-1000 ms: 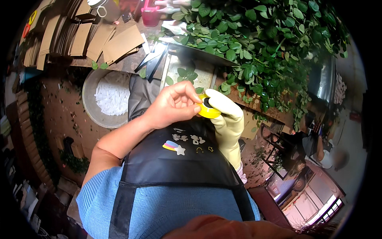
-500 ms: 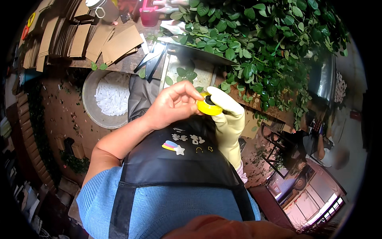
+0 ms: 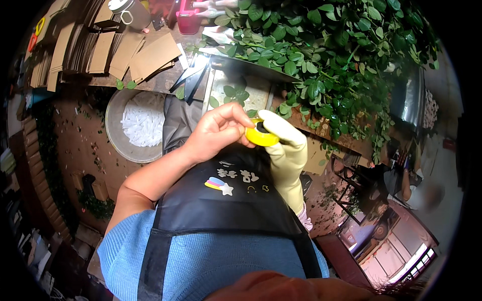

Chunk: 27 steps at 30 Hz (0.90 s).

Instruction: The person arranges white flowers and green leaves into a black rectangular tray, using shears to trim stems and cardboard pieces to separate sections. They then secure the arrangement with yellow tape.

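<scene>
A small yellow roll of tape [image 3: 260,139] with a dark centre is held in front of my apron. My right hand [image 3: 288,150], in a pale yellow glove, grips its right side between thumb and fingers. My bare left hand [image 3: 218,129] pinches at the roll's left edge, thumb and forefinger together and the other fingers curled. Whether a loose tape end lies between those fingertips is too small to tell. Just beyond both hands, a metal tray [image 3: 207,93] with a few leaves on it rests at the bench edge.
Leafy green stems [image 3: 316,75] are heaped over the bench at right. Folded cardboard pieces [image 3: 150,55] stand at left, near a lidded cup [image 3: 134,14] and a pink holder [image 3: 188,22]. Below the bench sits a round tub [image 3: 114,131] of white strips. Another person [image 3: 409,188] is at far right.
Both hands and the tape roll have shifted very slightly left. The roll has tilted a little; both hands keep their hold on it.
</scene>
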Each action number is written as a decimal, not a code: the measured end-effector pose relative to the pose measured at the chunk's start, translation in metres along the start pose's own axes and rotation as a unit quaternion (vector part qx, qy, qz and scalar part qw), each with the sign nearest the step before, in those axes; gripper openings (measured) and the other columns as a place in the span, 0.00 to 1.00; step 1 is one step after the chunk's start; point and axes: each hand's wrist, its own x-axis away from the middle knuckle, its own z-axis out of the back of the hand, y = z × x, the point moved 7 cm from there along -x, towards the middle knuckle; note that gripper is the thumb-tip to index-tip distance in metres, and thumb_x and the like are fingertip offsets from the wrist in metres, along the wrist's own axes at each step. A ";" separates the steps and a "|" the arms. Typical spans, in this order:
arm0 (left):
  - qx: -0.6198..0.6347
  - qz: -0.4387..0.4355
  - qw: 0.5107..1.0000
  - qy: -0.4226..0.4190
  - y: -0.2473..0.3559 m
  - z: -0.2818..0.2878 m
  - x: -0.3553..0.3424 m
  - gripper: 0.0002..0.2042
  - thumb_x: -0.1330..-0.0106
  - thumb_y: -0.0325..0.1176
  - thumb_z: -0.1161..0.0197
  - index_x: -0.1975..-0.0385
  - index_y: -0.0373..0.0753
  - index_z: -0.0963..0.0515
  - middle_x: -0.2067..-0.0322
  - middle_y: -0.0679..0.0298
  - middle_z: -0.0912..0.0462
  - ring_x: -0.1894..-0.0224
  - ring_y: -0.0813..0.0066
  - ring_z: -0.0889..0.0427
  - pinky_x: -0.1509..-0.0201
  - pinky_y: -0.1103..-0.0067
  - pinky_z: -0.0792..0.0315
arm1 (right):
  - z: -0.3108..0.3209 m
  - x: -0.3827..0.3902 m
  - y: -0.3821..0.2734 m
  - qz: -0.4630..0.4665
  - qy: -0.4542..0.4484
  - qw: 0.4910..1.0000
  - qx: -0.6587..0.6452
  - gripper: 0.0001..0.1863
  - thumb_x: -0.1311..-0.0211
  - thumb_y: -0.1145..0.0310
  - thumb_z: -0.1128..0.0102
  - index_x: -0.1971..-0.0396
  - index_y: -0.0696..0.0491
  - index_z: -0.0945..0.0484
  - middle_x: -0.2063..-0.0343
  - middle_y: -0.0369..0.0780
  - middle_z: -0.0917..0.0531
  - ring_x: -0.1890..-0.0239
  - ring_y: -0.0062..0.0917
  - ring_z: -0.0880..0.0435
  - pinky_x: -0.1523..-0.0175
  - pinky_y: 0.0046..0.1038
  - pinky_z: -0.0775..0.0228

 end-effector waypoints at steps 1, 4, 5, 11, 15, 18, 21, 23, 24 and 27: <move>0.016 0.008 1.000 0.005 0.000 -0.001 0.000 0.07 0.29 0.18 0.43 0.55 0.34 0.26 0.61 0.63 0.19 0.60 0.76 0.14 0.52 0.79 0.18 | 0.000 -0.002 0.000 -0.006 0.010 0.999 -0.039 0.19 0.33 0.70 0.31 0.46 0.64 0.19 0.43 0.51 0.18 0.46 0.34 0.15 0.39 0.32 0.23; 0.000 -0.005 1.000 -0.022 0.000 -0.005 -0.001 0.08 0.30 0.17 0.43 0.54 0.34 0.26 0.61 0.63 0.19 0.60 0.76 0.14 0.52 0.79 0.17 | 0.000 0.001 -0.001 0.009 0.015 1.000 -0.005 0.20 0.32 0.70 0.32 0.44 0.64 0.21 0.42 0.51 0.18 0.45 0.34 0.15 0.38 0.33 0.23; -0.004 -0.003 1.000 -0.018 0.001 -0.005 -0.001 0.08 0.30 0.17 0.43 0.55 0.34 0.25 0.60 0.63 0.21 0.60 0.77 0.16 0.51 0.78 0.17 | -0.001 0.001 -0.002 0.007 0.016 1.000 -0.001 0.21 0.32 0.69 0.32 0.44 0.64 0.21 0.42 0.51 0.18 0.45 0.34 0.15 0.38 0.33 0.23; 0.008 -0.005 1.000 -0.006 0.000 -0.003 -0.001 0.08 0.31 0.16 0.45 0.55 0.33 0.25 0.58 0.63 0.27 0.61 0.76 0.17 0.49 0.76 0.16 | -0.004 0.000 -0.007 0.037 0.016 0.999 0.000 0.20 0.32 0.69 0.31 0.46 0.64 0.20 0.43 0.51 0.18 0.45 0.34 0.15 0.38 0.33 0.23; 0.003 -0.005 1.000 0.011 0.006 -0.008 -0.002 0.07 0.30 0.17 0.46 0.56 0.33 0.25 0.59 0.62 0.26 0.62 0.76 0.18 0.50 0.76 0.16 | -0.004 -0.001 -0.006 0.024 0.029 0.999 -0.031 0.21 0.33 0.67 0.31 0.46 0.64 0.19 0.43 0.52 0.18 0.46 0.34 0.14 0.38 0.33 0.23; -0.006 -0.013 1.000 0.001 0.007 -0.009 -0.002 0.07 0.30 0.18 0.46 0.57 0.33 0.24 0.60 0.62 0.26 0.61 0.77 0.19 0.51 0.76 0.17 | -0.002 -0.001 -0.006 0.034 0.027 0.999 0.014 0.19 0.32 0.68 0.32 0.47 0.64 0.19 0.44 0.52 0.17 0.46 0.35 0.14 0.39 0.33 0.22; -0.011 -0.019 1.000 -0.001 0.006 -0.005 -0.002 0.06 0.29 0.18 0.45 0.57 0.32 0.24 0.61 0.64 0.25 0.59 0.78 0.20 0.50 0.78 0.19 | -0.003 -0.002 -0.008 0.047 0.011 0.998 0.035 0.16 0.33 0.71 0.32 0.49 0.63 0.18 0.45 0.52 0.17 0.46 0.36 0.14 0.40 0.33 0.22; -0.039 -0.021 0.999 0.021 0.005 -0.001 -0.002 0.07 0.29 0.19 0.44 0.55 0.32 0.24 0.60 0.64 0.24 0.58 0.78 0.20 0.49 0.79 0.21 | -0.002 -0.001 -0.006 0.056 0.002 0.996 0.073 0.15 0.34 0.74 0.32 0.50 0.63 0.18 0.45 0.53 0.16 0.46 0.37 0.14 0.40 0.33 0.22; -0.067 -0.025 0.997 0.042 0.005 0.002 -0.002 0.08 0.29 0.19 0.43 0.53 0.32 0.24 0.59 0.64 0.23 0.57 0.78 0.20 0.49 0.79 0.22 | -0.002 -0.003 -0.008 0.072 0.008 0.993 0.096 0.15 0.34 0.74 0.31 0.50 0.62 0.18 0.46 0.53 0.16 0.46 0.38 0.13 0.40 0.34 0.22; -0.124 -0.106 0.981 0.109 0.014 -0.001 -0.001 0.12 0.30 0.19 0.41 0.48 0.31 0.21 0.57 0.63 0.20 0.56 0.78 0.20 0.47 0.80 0.24 | 0.001 -0.008 -0.013 0.127 0.027 0.978 0.163 0.15 0.37 0.76 0.30 0.51 0.61 0.17 0.47 0.55 0.15 0.48 0.40 0.13 0.42 0.34 0.21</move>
